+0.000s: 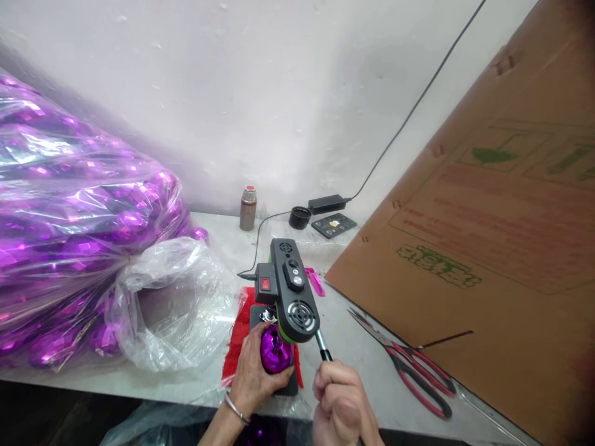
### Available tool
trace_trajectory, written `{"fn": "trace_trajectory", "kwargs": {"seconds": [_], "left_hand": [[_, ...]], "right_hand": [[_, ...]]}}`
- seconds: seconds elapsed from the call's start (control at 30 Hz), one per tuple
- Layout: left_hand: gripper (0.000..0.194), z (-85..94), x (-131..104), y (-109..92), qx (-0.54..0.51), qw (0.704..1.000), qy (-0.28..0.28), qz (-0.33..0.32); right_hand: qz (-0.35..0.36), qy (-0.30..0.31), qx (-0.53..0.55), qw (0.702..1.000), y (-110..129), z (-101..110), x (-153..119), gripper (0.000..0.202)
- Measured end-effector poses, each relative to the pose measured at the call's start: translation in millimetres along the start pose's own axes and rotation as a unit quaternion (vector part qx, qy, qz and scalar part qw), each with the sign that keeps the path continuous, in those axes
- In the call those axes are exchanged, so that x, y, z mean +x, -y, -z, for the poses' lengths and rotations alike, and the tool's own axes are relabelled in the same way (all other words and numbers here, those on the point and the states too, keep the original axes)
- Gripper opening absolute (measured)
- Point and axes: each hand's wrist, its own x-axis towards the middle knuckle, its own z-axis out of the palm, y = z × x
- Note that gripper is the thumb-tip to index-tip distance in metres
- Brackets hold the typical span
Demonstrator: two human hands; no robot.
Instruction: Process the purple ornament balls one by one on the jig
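Note:
A shiny purple faceted ball (pixel 275 350) is gripped in my left hand (pixel 255 365), fingers curled around its left side and thumb along its lower edge. Directly above it juts a black bench machine (pixel 297 297) with round vents and a red switch, partly covering the ball's top. From the machine's right side runs a metal lever with a black grip (pixel 324 347). My right hand (pixel 341 396) is closed around that lever's end. Beneath the machine lie its dark base and a red cloth (pixel 236 347). The contact between machine and ball is hidden.
Clear bags of purple balls (pixel 83 235) fill the left side. Scissors (pixel 409 365) lie right, beside a large cardboard box (pixel 488 217). A flask (pixel 248 209), black round cup (pixel 300 217), power adapter (pixel 328 204) and dark flat card (pixel 333 225) stand along the wall.

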Motion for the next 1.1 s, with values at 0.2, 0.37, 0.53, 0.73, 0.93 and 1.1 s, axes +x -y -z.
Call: {"fn": "trace_trajectory", "kwargs": {"seconds": [0.2, 0.37, 0.53, 0.73, 0.93, 1.1], "left_hand": [[0.081, -1.9, 0.0, 1.9, -0.007, 1.0, -0.005, 0.011], [0.081, -4.2, -0.1, 4.2, -0.006, 1.0, -0.015, -0.003], [0.08, -1.6, 0.6, 0.8, 0.003, 1.0, -0.007, -0.008], [0.079, -2.2, 1.3, 0.6, 0.009, 1.0, -0.011, -0.007], [0.08, -4.2, 1.2, 3.4, 0.009, 1.0, -0.013, -0.015], [0.08, -3.5, 1.0, 1.7, 0.004, 1.0, -0.01, -0.013]], "right_hand": [[0.004, -0.001, -0.011, 1.0, -0.9, -0.2, -0.5, 0.048], [-0.007, 0.001, -0.004, 1.0, 2.9, -2.4, 3.8, 0.05], [-0.025, -0.003, 0.0, 1.0, 5.1, -3.4, 4.3, 0.05], [-0.029, 0.014, -0.028, 0.999, 2.7, 3.7, -15.5, 0.047], [-0.005, -0.02, -0.03, 0.999, -15.5, 4.0, -37.6, 0.047], [0.025, -0.016, -0.062, 0.998, -13.1, 1.6, -23.1, 0.051]]}}
